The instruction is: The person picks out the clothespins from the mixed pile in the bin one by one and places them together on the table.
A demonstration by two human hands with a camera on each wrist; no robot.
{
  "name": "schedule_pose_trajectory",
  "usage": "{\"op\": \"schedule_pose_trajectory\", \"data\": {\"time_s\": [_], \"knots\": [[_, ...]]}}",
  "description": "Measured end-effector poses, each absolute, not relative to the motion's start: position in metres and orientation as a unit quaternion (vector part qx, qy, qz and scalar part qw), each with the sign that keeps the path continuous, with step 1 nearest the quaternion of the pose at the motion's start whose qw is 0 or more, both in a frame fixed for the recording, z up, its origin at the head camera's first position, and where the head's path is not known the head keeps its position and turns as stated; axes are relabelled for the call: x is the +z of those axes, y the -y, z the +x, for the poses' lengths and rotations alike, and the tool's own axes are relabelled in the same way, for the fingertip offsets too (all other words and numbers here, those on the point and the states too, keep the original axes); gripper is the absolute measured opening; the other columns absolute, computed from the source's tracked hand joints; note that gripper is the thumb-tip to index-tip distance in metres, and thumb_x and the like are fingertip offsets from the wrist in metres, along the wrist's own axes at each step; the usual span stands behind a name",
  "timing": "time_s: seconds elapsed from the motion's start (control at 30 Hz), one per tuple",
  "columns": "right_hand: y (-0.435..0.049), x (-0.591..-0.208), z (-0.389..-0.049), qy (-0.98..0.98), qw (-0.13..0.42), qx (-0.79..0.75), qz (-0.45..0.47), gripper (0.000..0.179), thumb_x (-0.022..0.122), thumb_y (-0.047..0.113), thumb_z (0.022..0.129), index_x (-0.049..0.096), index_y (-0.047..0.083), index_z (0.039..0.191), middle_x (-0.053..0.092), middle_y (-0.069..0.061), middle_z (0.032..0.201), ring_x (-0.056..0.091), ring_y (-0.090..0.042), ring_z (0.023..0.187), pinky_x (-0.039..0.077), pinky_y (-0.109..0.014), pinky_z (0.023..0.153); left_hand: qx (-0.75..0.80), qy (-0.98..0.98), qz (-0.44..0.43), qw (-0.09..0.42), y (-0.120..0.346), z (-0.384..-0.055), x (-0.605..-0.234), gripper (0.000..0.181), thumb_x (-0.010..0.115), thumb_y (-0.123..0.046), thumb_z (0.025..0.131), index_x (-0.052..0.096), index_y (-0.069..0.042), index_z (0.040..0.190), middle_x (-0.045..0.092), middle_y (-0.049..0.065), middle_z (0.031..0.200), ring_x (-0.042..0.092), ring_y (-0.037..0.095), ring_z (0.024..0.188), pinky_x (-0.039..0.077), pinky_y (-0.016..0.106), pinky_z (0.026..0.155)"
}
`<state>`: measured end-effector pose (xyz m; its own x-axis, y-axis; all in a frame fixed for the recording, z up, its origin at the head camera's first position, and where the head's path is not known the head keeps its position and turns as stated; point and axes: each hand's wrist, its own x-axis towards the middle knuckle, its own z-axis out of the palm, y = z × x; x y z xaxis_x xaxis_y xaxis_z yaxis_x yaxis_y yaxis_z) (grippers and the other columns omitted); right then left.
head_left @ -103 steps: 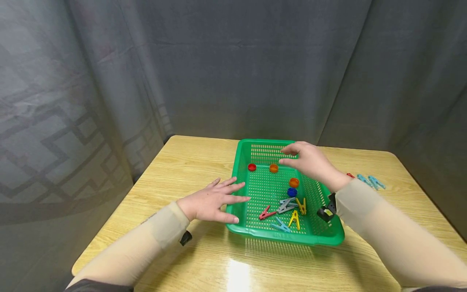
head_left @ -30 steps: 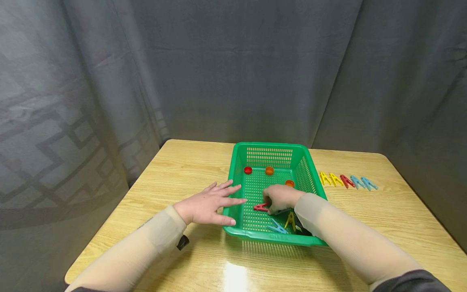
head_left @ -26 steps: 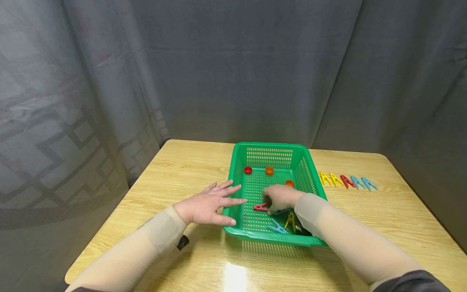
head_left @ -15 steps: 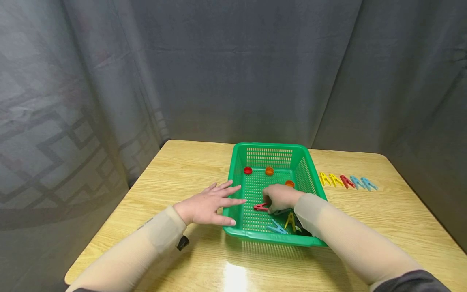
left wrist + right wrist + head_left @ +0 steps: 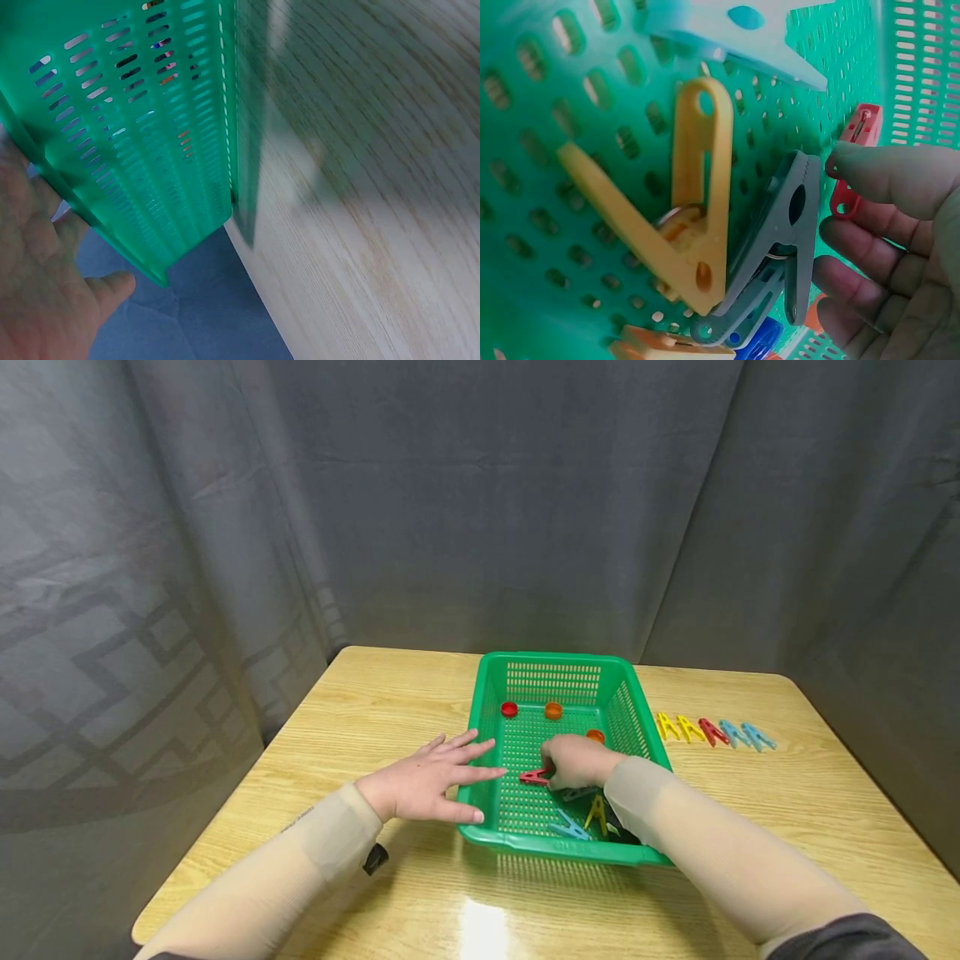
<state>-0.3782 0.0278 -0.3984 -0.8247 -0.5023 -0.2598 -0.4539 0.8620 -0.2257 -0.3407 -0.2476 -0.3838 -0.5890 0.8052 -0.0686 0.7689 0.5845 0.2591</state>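
My right hand (image 5: 577, 762) is down inside the green basket (image 5: 558, 847) and pinches a red clothespin (image 5: 533, 777) between thumb and fingers. The right wrist view shows the red clothespin (image 5: 860, 135) at the thumb tip. Close to that hand lie a grey clothespin (image 5: 784, 232), a yellow one (image 5: 697, 187) and a light blue one (image 5: 742, 34). A second yellow clothespin (image 5: 667, 342) shows only partly. My left hand (image 5: 427, 781) has its fingers spread over the basket's left rim. In the left wrist view, that hand (image 5: 45, 277) is beside the basket wall.
A red cap (image 5: 509, 709) and two orange caps, one at the back (image 5: 553, 711), lie in the basket; a blue one (image 5: 759, 339) is partly hidden. On the table's right side several clothespins stand in a row, from yellow (image 5: 667, 727) to blue (image 5: 759, 737). Grey curtains surround the table.
My right hand has come down from above the basket's far side to the red clothespin. That clothespin has just shifted slightly toward the far side. The left hand stays at the rim.
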Motion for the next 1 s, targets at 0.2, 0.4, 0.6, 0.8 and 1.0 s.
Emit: {"op": "schedule_pose_trajectory", "data": {"time_s": [0.2,0.4,0.6,0.8,1.0], "knots": [[-0.028,-0.398,-0.379,-0.954,0.155,-0.08,-0.242,0.015,0.077,0.015,0.082,0.064,0.012,0.086,0.06,0.003,0.081,0.055,-0.014,0.072,0.049,-0.035,0.064,0.102,-0.885,0.446,0.085,0.248,-0.341,-0.384,0.067,0.045,-0.068,0.089,0.032,-0.041,0.149,0.007,-0.01,0.161,-0.003,0.017,0.147,0.006,0.053,0.114],[-0.028,-0.399,-0.381,-0.957,0.131,-0.094,-0.242,0.011,0.074,0.017,0.083,0.065,0.012,0.089,0.06,0.001,0.084,0.054,-0.016,0.073,0.049,-0.036,0.067,0.104,-0.885,0.447,0.086,0.248,-0.341,-0.385,0.067,0.045,-0.068,0.089,0.032,-0.041,0.149,0.007,-0.01,0.161,-0.003,0.017,0.147,0.006,0.053,0.114],[-0.026,-0.396,-0.383,-0.956,0.102,-0.133,-0.24,0.017,0.071,0.017,0.085,0.067,0.009,0.099,0.064,-0.002,0.093,0.055,-0.016,0.077,0.049,-0.036,0.068,0.105,-0.884,0.448,0.085,0.248,-0.341,-0.385,0.068,0.045,-0.069,0.089,0.032,-0.041,0.149,0.007,-0.009,0.161,-0.003,0.018,0.147,0.007,0.053,0.114],[-0.025,-0.391,-0.384,-0.955,0.076,-0.15,-0.243,0.018,0.072,0.02,0.085,0.069,0.008,0.098,0.067,-0.004,0.094,0.058,-0.016,0.076,0.05,-0.037,0.069,0.102,-0.885,0.446,0.084,0.248,-0.342,-0.386,0.068,0.044,-0.07,0.089,0.032,-0.042,0.149,0.007,-0.011,0.16,-0.003,0.016,0.147,0.007,0.053,0.114],[-0.025,-0.384,-0.385,-0.957,0.053,-0.165,-0.232,0.02,0.073,0.024,0.086,0.07,0.009,0.099,0.067,-0.002,0.093,0.06,-0.017,0.081,0.051,-0.039,0.074,0.104,-0.885,0.446,0.087,0.248,-0.341,-0.385,0.068,0.044,-0.069,0.089,0.032,-0.041,0.149,0.009,-0.009,0.161,-0.003,0.017,0.147,0.007,0.053,0.114]]}}
